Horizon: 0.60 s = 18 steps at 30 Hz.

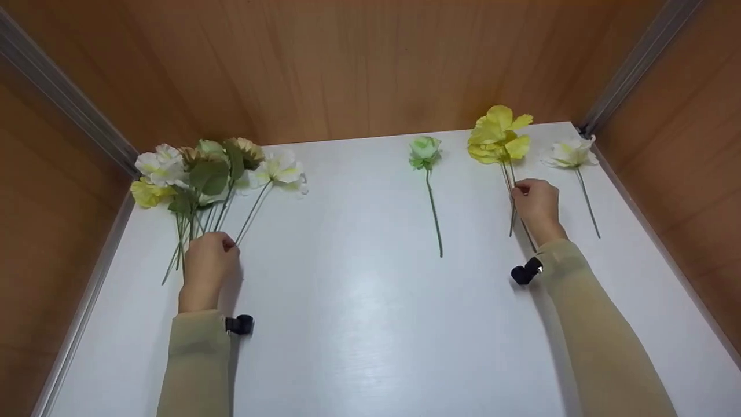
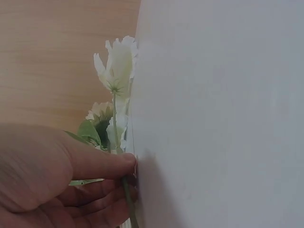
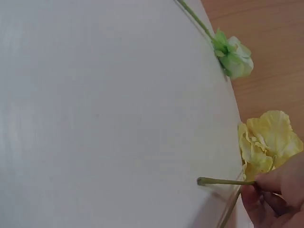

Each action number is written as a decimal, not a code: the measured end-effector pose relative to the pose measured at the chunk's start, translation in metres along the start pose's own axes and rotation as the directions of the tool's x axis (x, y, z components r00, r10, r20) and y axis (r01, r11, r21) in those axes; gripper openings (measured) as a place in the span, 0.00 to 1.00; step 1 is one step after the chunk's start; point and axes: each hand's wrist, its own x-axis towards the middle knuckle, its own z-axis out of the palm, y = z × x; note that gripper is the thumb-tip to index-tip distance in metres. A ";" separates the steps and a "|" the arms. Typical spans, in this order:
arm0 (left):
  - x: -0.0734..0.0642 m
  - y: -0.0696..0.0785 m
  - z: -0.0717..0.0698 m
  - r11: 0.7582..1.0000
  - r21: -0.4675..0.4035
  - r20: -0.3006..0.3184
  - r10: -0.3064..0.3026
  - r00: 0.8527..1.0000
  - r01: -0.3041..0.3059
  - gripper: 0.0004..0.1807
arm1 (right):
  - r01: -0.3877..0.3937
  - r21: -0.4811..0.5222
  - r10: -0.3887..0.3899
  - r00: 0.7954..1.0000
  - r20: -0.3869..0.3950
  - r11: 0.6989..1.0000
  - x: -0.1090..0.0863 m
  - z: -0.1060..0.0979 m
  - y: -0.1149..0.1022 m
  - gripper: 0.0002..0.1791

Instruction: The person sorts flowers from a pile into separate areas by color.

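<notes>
At the left, my left hand [image 1: 209, 260] pinches the stem of a white flower [image 2: 118, 61] between thumb and fingers. That bloom leans right of a spread bunch with a white flower [image 1: 162, 166], a yellow flower [image 1: 149, 193] and green leaves [image 1: 209, 176]; the hand covers some lower stems. Over at the right, my right hand [image 1: 538, 205] pinches a thin green stem [image 3: 223, 181] under overlapping yellow blooms [image 1: 499, 136]. A second stem runs beside it. Between the hands lies a pale green flower [image 1: 425, 152]; another white flower [image 1: 570, 153] lies right of my right hand.
The flowers are on a white tabletop [image 1: 359, 301]. Wooden panels [image 1: 359, 69] close off the back and both sides, with metal strips [image 1: 642, 58] at the corners. A small black device [image 1: 240, 325] is strapped at each wrist.
</notes>
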 end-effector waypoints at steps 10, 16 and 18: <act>-0.002 0.002 -0.002 0.999 -0.047 0.002 -0.016 1.000 0.016 0.09 | 0.019 -0.030 -0.020 1.000 -0.024 0.999 0.001 0.002 0.004 0.16; -0.001 0.012 -0.005 0.993 -0.113 -0.049 -0.026 0.998 0.021 0.10 | 0.011 -0.027 -0.011 0.999 -0.031 1.000 -0.003 -0.004 -0.004 0.19; -0.001 0.016 -0.005 0.991 -0.136 -0.071 -0.028 0.997 0.018 0.10 | 0.017 -0.010 -0.018 0.999 -0.043 1.000 -0.007 -0.004 -0.011 0.20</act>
